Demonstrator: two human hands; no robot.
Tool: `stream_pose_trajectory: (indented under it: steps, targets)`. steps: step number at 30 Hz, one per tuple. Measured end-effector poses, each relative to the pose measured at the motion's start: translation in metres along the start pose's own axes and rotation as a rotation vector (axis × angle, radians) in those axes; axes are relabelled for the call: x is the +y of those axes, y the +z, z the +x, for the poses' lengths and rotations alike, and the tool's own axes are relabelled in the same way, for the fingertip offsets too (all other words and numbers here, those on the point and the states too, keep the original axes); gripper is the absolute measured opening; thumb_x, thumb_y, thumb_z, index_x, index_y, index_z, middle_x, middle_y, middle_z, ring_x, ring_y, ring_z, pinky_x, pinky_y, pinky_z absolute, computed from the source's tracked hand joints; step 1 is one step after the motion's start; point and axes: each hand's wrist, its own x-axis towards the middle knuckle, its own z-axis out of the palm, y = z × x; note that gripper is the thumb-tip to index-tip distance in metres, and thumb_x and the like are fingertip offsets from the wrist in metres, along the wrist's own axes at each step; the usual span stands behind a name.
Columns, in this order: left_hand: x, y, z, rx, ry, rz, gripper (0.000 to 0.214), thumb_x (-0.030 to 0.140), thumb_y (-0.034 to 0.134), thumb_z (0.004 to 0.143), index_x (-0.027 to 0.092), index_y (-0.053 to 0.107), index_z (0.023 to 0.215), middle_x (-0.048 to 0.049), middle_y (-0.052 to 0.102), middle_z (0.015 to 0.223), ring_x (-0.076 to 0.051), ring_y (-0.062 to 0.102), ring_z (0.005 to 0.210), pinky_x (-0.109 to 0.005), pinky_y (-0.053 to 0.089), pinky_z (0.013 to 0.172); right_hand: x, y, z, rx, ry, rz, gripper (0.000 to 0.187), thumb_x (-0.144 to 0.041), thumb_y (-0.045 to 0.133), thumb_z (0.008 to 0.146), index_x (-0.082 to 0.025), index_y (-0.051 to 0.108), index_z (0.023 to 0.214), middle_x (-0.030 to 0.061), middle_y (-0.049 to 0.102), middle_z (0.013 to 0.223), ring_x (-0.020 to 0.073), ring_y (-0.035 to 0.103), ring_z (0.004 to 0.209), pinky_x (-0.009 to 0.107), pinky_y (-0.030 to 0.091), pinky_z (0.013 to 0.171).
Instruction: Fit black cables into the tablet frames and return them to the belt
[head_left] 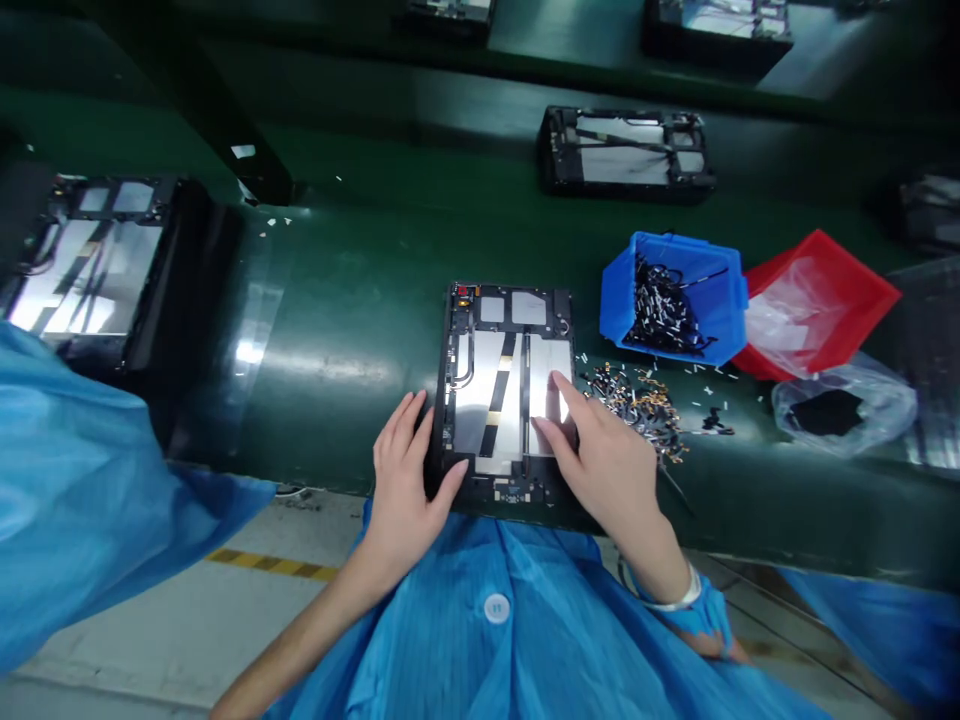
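Observation:
An opened tablet lies on the green bench directly in front of me, its silver battery panels and dark flex cables exposed. My left hand rests along its lower left edge, fingers spread and thumb at the corner, gripping nothing. Over the right battery panel, my right hand has its index finger and thumb stretched out and apart, their tips at the panel beside the vertical black strip. I see nothing between them; the other fingers of that hand are partly hidden.
Right of the tablet lies a pile of small parts. Behind it stand a blue bin of black pieces, a red bin and a clear plastic bag. Tablet stacks sit farther back; another person's blue sleeve is at left.

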Motion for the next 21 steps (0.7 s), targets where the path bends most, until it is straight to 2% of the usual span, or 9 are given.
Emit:
stream_pose_trajectory:
  steps: [3,6,8,10,13,15,18,21]
  targets:
    - [0.009,-0.005,0.000,0.007,-0.147,-0.339,0.044,0.036,0.053,0.093,0.028,0.045,0.136,-0.0105,0.052,0.139,-0.027,0.050,0.127,-0.050,0.044,0.103,-0.005,-0.002,0.003,-0.033,0.022,0.157,0.048,-0.045,0.041,0.096,-0.017,0.053,0.134,0.0044,0.066,0.077,0.0164,0.058,0.064,0.026,0.041,0.055]
    - [0.008,-0.018,0.008,0.033,-0.294,-0.606,0.044,0.033,0.049,0.094,0.030,0.043,0.137,-0.0079,0.060,0.128,-0.022,0.064,0.109,-0.037,0.056,0.087,-0.012,-0.010,0.011,-0.024,0.001,0.363,0.047,-0.041,0.042,0.096,-0.019,0.049,0.137,0.0049,0.067,0.085,0.0165,0.060,0.072,0.028,0.047,0.063]
    - [0.001,-0.028,0.023,0.093,-0.342,-0.663,0.041,0.033,0.052,0.092,0.032,0.048,0.133,-0.0054,0.063,0.125,-0.021,0.067,0.101,-0.031,0.058,0.078,-0.014,-0.014,0.016,0.033,-0.030,0.497,0.046,-0.038,0.042,0.097,-0.018,0.048,0.137,0.0049,0.067,0.087,0.0152,0.059,0.073,0.027,0.049,0.065]
    - [-0.010,-0.035,0.050,0.159,-0.370,-0.713,0.037,0.033,0.057,0.088,0.032,0.056,0.125,-0.0032,0.064,0.122,-0.020,0.067,0.098,-0.029,0.058,0.076,-0.012,-0.016,0.018,0.129,-0.049,0.605,0.042,-0.032,0.044,0.097,-0.017,0.051,0.135,0.0046,0.066,0.087,0.0139,0.059,0.072,0.027,0.051,0.066]
    - [-0.034,-0.037,0.119,0.264,-0.351,-0.830,0.029,0.030,0.067,0.078,0.026,0.063,0.106,-0.0005,0.066,0.114,-0.021,0.061,0.107,-0.032,0.055,0.085,0.002,-0.012,0.012,0.257,0.001,0.635,0.034,-0.023,0.048,0.094,-0.019,0.059,0.125,0.0044,0.068,0.088,0.0126,0.060,0.070,0.028,0.053,0.068]
    - [-0.054,-0.034,0.176,0.338,-0.292,-0.830,0.025,0.031,0.070,0.071,0.023,0.059,0.092,0.0030,0.068,0.096,-0.020,0.059,0.108,-0.037,0.053,0.090,0.017,-0.009,0.003,0.315,0.099,0.609,0.030,-0.019,0.051,0.092,-0.021,0.064,0.118,0.0045,0.070,0.089,0.0126,0.062,0.069,0.028,0.053,0.067]
    - [-0.082,-0.026,0.262,0.338,-0.269,-0.775,0.023,0.032,0.068,0.074,0.020,0.049,0.080,0.0058,0.062,0.079,-0.017,0.057,0.101,-0.042,0.052,0.089,0.042,-0.009,-0.012,0.398,0.300,0.574,0.023,-0.019,0.054,0.090,-0.022,0.070,0.107,0.0037,0.072,0.087,0.0138,0.064,0.069,0.029,0.053,0.064]
    - [-0.101,-0.021,0.330,0.323,-0.214,-0.669,0.031,0.036,0.067,0.077,0.018,0.042,0.075,0.0056,0.054,0.074,-0.017,0.054,0.095,-0.046,0.049,0.088,0.062,-0.013,-0.021,0.497,0.462,0.497,0.018,-0.020,0.056,0.089,-0.023,0.071,0.099,0.0023,0.072,0.081,0.0140,0.063,0.065,0.029,0.051,0.061]
